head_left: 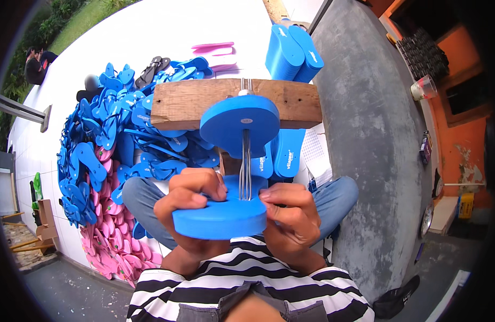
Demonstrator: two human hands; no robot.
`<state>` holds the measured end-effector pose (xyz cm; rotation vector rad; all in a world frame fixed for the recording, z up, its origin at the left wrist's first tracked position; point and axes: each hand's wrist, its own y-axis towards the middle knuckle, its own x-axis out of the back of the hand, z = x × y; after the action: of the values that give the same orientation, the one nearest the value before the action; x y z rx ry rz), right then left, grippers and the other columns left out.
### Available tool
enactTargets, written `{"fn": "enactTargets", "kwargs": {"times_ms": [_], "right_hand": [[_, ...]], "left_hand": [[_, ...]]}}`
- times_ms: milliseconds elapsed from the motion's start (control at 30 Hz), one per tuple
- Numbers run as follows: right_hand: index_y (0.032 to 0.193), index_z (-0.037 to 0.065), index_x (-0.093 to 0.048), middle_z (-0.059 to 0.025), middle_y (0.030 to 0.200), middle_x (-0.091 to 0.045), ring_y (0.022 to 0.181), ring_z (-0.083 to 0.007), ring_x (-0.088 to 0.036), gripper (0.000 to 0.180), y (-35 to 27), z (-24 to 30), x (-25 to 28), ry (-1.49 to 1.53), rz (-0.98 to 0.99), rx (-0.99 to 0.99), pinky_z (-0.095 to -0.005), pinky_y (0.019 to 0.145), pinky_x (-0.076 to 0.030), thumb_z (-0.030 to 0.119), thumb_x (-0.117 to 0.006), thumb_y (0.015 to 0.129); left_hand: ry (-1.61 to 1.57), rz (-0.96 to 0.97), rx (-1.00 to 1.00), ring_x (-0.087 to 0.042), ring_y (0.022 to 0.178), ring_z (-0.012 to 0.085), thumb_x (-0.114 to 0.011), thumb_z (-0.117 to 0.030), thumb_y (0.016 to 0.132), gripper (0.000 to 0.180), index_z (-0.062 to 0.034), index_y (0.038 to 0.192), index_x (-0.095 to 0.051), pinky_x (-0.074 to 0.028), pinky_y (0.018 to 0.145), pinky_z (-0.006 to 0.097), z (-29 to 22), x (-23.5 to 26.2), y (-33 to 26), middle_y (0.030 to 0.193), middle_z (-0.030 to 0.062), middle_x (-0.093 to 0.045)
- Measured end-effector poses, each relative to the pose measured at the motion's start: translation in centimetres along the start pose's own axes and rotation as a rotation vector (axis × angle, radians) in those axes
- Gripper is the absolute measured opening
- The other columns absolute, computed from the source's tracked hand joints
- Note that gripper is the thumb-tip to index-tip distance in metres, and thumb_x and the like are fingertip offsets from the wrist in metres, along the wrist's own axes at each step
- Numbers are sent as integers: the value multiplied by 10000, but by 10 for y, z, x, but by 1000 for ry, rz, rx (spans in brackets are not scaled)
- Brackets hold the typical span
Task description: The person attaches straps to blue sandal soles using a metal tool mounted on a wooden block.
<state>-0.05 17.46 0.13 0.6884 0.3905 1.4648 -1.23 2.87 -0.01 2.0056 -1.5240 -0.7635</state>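
Held sole [220,224]: blue, low centre, gripped by both hands before the striped shirt [242,260].
Sole direction: broad rounded end pointed near; long axis ran near to far, near end swung slightly left; hands hid some edges.
Metal rods [246,166]: bunched, reached the held sole's top face; couldn't tell if tips went in.
Second sole [223,121]: blue, at the rods, just near of the wooden beam [175,104]; broad end up, narrowed downward.
Left hand [175,201]: fingers curled, clamped on the sole's left side.
Right hand [295,217]: fingers bent together, tips on the right edge, just beside the rods.
Forearms: came from the near side, angled inward.
Piles: blue sandals [89,161] left, pink sandals [113,241] nearer; stacked blue soles [286,48] far right of the beam.
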Motion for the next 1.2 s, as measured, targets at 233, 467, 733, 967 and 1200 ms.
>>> {"fn": "enactTargets", "kwargs": {"times_ms": [233, 467, 733, 967, 1200], "right_hand": [[830, 16, -623, -61, 828, -600, 693, -104, -567, 156, 30, -41, -22, -205, -74, -216, -242, 611, -444, 31, -776, 803], [788, 27, -513, -4, 688, -526, 591, -90, -454, 349, 22, -48, -30, -84, -101, -509, -276, 511, -365, 233, -791, 835], [1096, 18, -511, -51, 805, -578, 714, -144, -603, 218, -120, -43, -70, 651, 486, -800, -266, 710, -522, 178, -588, 970], [1003, 4, -687, -10, 740, -619, 636, -79, -534, 185, -90, -32, 29, 216, 313, -1001, -242, 564, -421, 176, -653, 944], [1028, -16, -696, -69, 936, -695, 812, -111, -644, 266, -44, -30, 16, 520, -331, -828, -226, 722, -497, 221, -716, 909]], "left_hand": [[686, -23, -56, -59, 1463, 418, -843, -304, 745, 774, -97, 1350, -406, -146, 1138, 505, 26, -8, 46, 1552, 283, -83], [405, -174, -138, -224, 1407, 325, -806, -162, 770, 738, -73, 1349, -357, -163, 1146, 459, 41, -5, 34, 1496, 216, -216], [368, 582, -97, -620, 1013, 283, -635, 49, 616, 265, -94, 839, -651, -481, 876, 407, 24, 51, -40, 996, 31, -692], [836, 901, -108, -510, 1235, 248, -739, -230, 802, 228, -155, 1008, -679, -410, 952, 416, -1, 55, -54, 1087, -13, -647], [709, 400, -152, -601, 879, 219, -794, -125, 713, 166, -115, 847, -697, -489, 723, 348, 24, -2, -70, 811, -10, -661]]}}
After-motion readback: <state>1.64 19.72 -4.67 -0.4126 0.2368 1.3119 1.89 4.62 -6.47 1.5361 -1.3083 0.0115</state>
